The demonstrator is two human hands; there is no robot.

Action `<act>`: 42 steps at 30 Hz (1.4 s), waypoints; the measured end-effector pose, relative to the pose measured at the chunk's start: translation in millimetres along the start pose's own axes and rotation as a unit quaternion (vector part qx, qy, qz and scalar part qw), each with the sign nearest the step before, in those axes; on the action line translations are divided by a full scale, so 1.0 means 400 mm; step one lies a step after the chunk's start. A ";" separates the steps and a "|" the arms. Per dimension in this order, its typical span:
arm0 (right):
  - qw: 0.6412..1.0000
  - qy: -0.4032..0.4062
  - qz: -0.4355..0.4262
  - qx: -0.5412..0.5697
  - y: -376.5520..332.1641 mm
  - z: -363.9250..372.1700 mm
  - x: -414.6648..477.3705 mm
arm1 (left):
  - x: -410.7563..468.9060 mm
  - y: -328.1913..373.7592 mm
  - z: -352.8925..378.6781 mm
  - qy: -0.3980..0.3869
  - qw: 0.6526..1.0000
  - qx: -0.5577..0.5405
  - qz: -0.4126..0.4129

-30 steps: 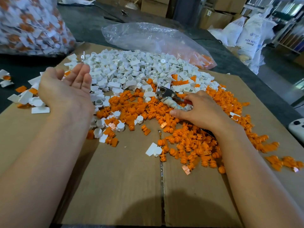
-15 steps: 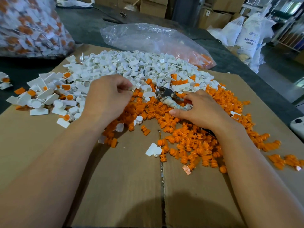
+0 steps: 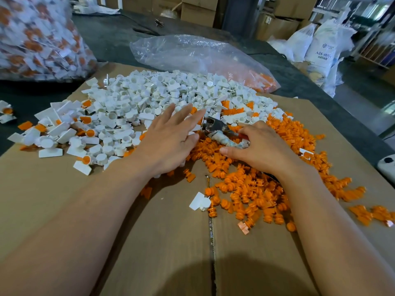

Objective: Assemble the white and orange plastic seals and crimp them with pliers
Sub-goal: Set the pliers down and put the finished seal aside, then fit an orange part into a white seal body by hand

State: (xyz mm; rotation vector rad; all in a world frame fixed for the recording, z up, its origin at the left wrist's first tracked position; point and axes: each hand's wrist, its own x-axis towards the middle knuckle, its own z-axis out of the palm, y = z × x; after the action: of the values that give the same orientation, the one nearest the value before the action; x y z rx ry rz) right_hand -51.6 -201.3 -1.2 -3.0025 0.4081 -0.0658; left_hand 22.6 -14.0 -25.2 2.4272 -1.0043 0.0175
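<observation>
A heap of white seal housings [image 3: 162, 97] covers the far part of a flat cardboard sheet [image 3: 166, 242]. Orange seal inserts [image 3: 252, 189] spread across the middle and right. My left hand [image 3: 168, 137] lies palm down with straight, spread fingers where the white and orange parts meet, fingertips close to the metal pliers [image 3: 215, 127]. My right hand [image 3: 258, 148] rests on the orange pile and grips the pliers' wrapped handles, jaws pointing left. Assembled white-and-orange seals [image 3: 87, 133] lie at the left of the heap.
A clear plastic bag [image 3: 192, 54] with some orange parts lies behind the heap. A big bag of assembled seals [image 3: 38, 37] stands at the far left on the dark table [image 3: 111, 35]. Cardboard boxes and white sacks [image 3: 320, 45] stand beyond. A white device [image 3: 386, 165] sits at the right edge.
My left hand swung from palm-up at the left, curled over the parts, and now reaches right with its fingers spread flat. More assembled seals lie at the left. My right hand stayed put.
</observation>
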 end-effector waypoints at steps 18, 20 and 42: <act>1.000 -0.001 0.005 0.008 -0.003 0.001 -0.002 | -0.006 0.006 -0.002 0.066 0.997 0.032 -0.006; 1.000 -0.002 0.001 0.006 -0.002 0.001 -0.002 | -0.006 0.009 -0.004 0.074 0.997 0.034 -0.014; 0.966 0.038 -0.250 0.042 -0.104 0.012 -0.022 | -0.014 0.030 -0.022 0.117 0.992 0.017 -0.048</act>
State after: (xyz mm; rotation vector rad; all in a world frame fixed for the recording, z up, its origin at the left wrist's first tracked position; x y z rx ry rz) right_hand -48.7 -158.6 -1.5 -2.9424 -0.3478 -0.2329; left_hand 12.1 -13.4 -13.3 2.4330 -0.7885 0.2812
